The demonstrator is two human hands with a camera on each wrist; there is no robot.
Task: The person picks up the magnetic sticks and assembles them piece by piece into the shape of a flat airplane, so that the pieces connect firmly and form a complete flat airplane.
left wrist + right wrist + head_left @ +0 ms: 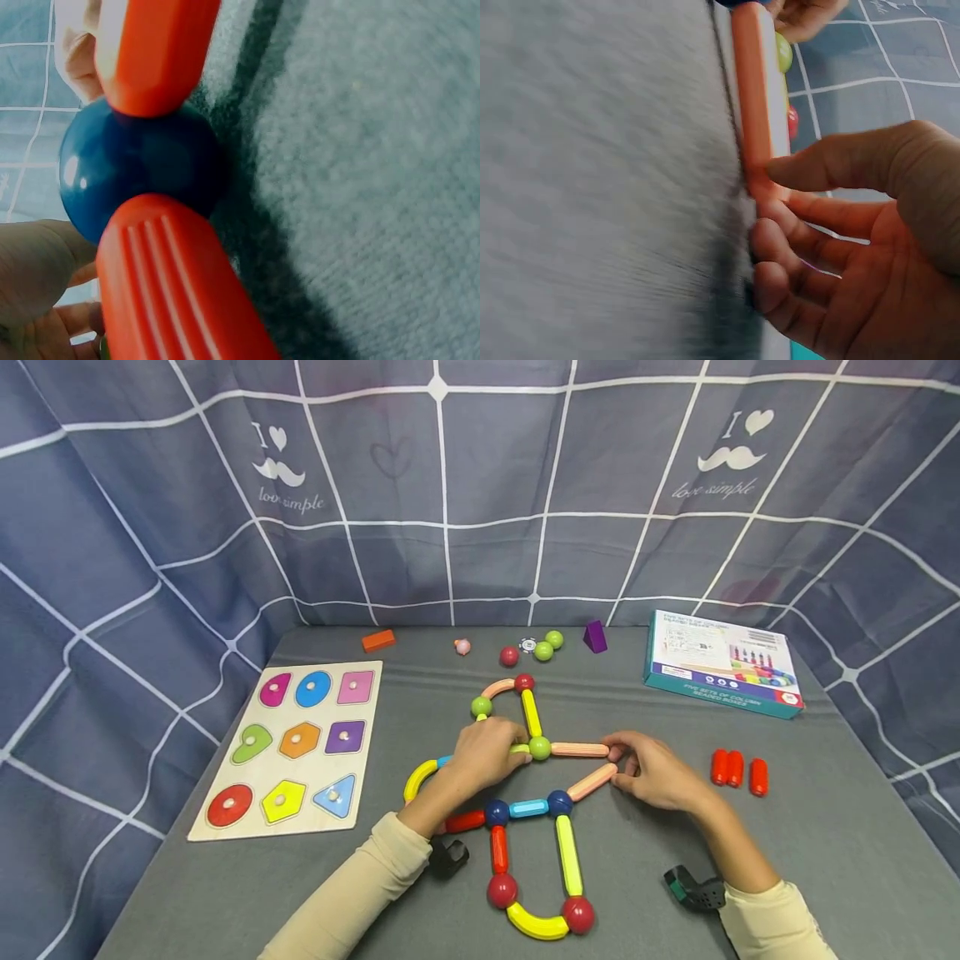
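Observation:
A flat figure of magnetic rods and balls lies on the grey cloth in the head view. My left hand (491,750) reaches over its left side and pinches a yellow-green rod (520,749) beside a green ball (540,747). At the right, my right hand (656,770) holds the outer ends of two peach rods, the upper rod (579,749) and the lower rod (592,782), which stand slightly apart. In the right wrist view the thumb presses the side of a peach rod (754,97). Dark blue balls (559,802) join the lower loop. My left forearm hides part of the figure.
A shape puzzle board (318,770) lies left. A flat box (720,664) is at the back right, with red rods (727,768) nearer. Along the back are an orange block (378,641), a purple prism (595,637), a red ball (509,656) and green balls (543,651).

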